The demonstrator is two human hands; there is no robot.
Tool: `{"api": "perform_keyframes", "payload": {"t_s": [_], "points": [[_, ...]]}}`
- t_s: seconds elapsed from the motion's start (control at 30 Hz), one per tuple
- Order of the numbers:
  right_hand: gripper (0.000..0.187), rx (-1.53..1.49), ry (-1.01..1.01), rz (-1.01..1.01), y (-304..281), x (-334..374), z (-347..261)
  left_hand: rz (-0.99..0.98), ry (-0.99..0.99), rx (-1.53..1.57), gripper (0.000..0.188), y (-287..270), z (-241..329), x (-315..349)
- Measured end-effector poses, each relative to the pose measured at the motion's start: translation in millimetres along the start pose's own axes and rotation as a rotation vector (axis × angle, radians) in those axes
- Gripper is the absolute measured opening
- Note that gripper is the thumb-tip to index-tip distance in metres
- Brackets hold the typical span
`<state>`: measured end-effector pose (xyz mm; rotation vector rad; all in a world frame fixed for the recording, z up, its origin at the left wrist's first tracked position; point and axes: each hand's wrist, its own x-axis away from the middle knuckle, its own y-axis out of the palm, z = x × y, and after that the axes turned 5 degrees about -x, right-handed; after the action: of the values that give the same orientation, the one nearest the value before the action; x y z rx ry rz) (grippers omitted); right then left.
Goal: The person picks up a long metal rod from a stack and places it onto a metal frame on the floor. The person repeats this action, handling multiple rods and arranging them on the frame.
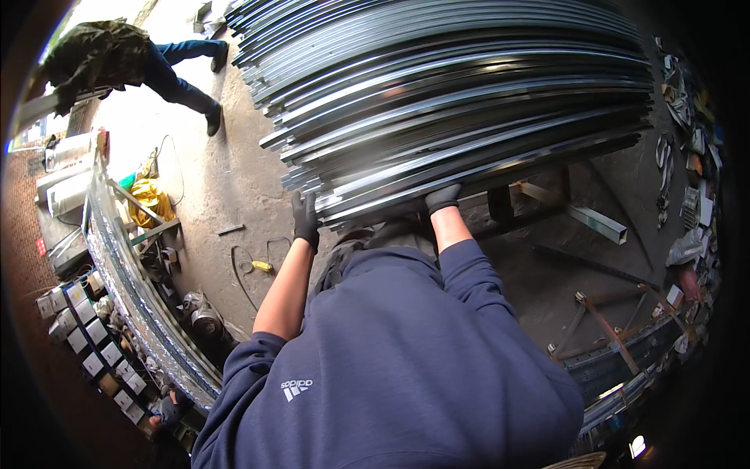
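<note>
A wide stack of long, shiny grey metal profiles (pixel 469 94) lies across the upper middle, right in front of me. My left hand (pixel 306 221), in a dark glove, is at the left ends of the nearest profiles. Its fingers point up and stand apart, against or close beside those ends. Farther right, my right hand (pixel 443 198), also gloved, grips the front edge of the nearest profile (pixel 500 166) with its fingers together. The underside of that grip is hidden.
A co-worker (pixel 117 59) bends over at the upper left. A yellow bag (pixel 152 202) and long wrapped lengths (pixel 129 273) lie at left. A yellow tool (pixel 262 266) with a cable is on the floor. A square metal tube (pixel 598 224) juts out below the stack at right.
</note>
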<state>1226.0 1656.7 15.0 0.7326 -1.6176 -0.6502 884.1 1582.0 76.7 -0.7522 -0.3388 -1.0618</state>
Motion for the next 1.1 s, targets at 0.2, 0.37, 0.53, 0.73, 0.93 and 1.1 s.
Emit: {"api": "perform_keyframes", "payload": {"t_s": [0.2, 0.37, 0.53, 0.73, 0.93, 1.1], "points": [[0.066, -0.003, -0.001, -0.015, -5, -4, -3, 0.152, 0.071, -0.128, 0.058, -10, 4, -71], [0.058, 0.027, -0.016, 0.049, -6, -4, -1, -0.187, -0.395, 0.622, 0.033, -2, 19, -95], [0.06, 0.065, -0.024, 0.03, -5, 1, -1, -0.245, -0.114, 0.38, 0.033, 16, 12, -77], [0.052, 0.034, 0.087, 0.069, -1, 5, -5, -0.199, 0.129, 0.242, 0.029, 45, 48, -52], [0.05, 0.122, -0.041, 0.191, -7, 1, -2, -0.008, -0.011, 0.212, 0.031, 55, 71, -21], [0.048, -0.005, 0.157, -0.115, -32, 4, -15, 0.056, 0.08, 0.278, 0.029, 58, 53, -12]]}}
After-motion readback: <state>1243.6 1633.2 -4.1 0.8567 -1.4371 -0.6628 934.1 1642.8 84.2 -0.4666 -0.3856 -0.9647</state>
